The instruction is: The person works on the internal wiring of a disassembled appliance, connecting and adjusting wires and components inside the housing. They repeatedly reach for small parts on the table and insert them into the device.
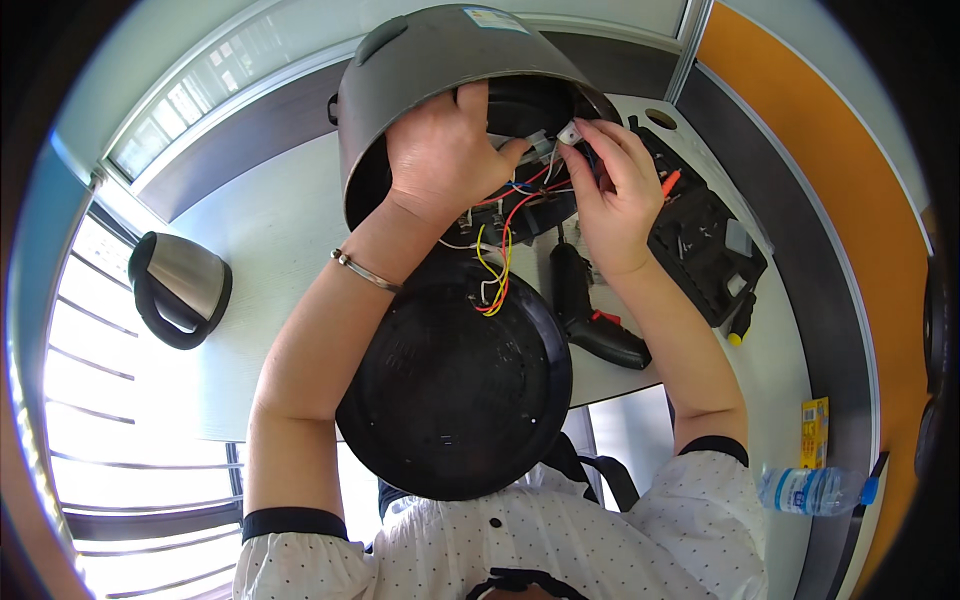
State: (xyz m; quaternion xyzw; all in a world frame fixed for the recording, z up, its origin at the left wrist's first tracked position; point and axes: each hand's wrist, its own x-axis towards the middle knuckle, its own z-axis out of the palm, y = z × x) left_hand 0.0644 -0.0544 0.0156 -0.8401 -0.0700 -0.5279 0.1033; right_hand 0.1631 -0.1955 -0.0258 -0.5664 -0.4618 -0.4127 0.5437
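Note:
A large dark grey pot-shaped appliance housing [410,75] lies on its side, its open underside facing me and showing red, blue, white and yellow wires [515,205]. My left hand [440,155] reaches inside with curled fingers, mostly hidden; its thumb points toward a greyish part [538,146], and what it grips cannot be made out. At the opening's right side, my right hand [615,190] pinches a small white block [570,133], apparently a connector, between thumb and fingertips. The round black base cover [450,380] hangs below, tilted toward me, joined to the housing by wires.
A black electric screwdriver [580,310] with a red trigger lies beneath my right forearm. Right of it are an open black tool case [700,250] and a yellow-tipped screwdriver [742,320]. A steel kettle [180,288] stands left; a water bottle [815,491] and yellow packet [815,432] lie right.

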